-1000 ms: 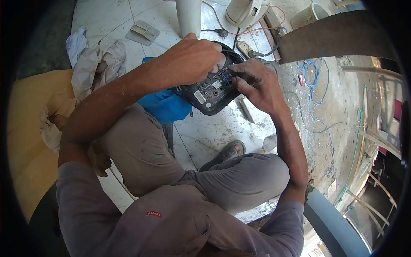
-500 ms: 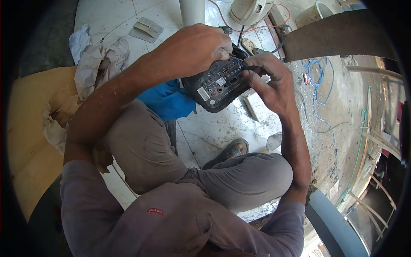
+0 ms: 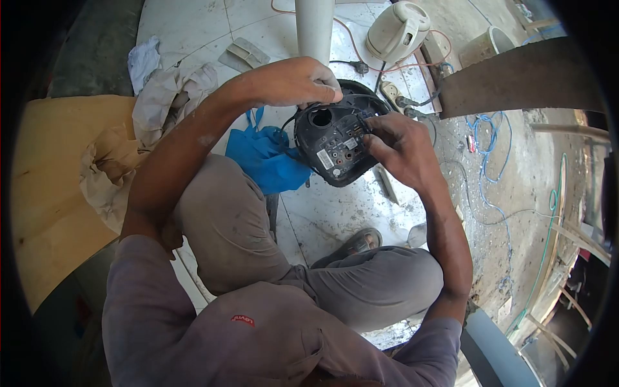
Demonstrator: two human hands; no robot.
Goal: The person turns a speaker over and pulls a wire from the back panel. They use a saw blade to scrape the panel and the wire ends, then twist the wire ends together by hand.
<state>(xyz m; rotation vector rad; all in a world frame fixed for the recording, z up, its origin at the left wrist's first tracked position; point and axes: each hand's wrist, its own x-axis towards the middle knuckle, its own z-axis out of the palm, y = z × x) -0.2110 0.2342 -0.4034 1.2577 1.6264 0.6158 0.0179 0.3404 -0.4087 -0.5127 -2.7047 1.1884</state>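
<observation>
A black portable speaker [image 3: 332,169] with a rounded casing is in front of me, its rear panel of sockets, labels and a round port facing up. My left hand [image 3: 302,82] is closed at the speaker's far edge, thumb and fingers pinched on a thin black cord [image 3: 291,121] that crosses the casing. At the right side, my right hand [image 3: 403,147] grips the speaker, thumb and fingers against the socket panel. Its fingertips partly cover that end of the panel. A blue cloth bag [image 3: 261,161] lies against the speaker's left side.
Behind the speaker stand a white pipe [image 3: 314,32] and a cream electric kettle [image 3: 398,31]. A power strip [image 3: 391,92] and black plug [image 3: 360,67] lie nearby. A plastering float [image 3: 244,55] is at the back left; blue cable [image 3: 488,132] lies on the right.
My left hand has lifted back from the panel with the cord, uncovering the round port. My right hand stays at the panel's right side. The view has shifted slightly.
</observation>
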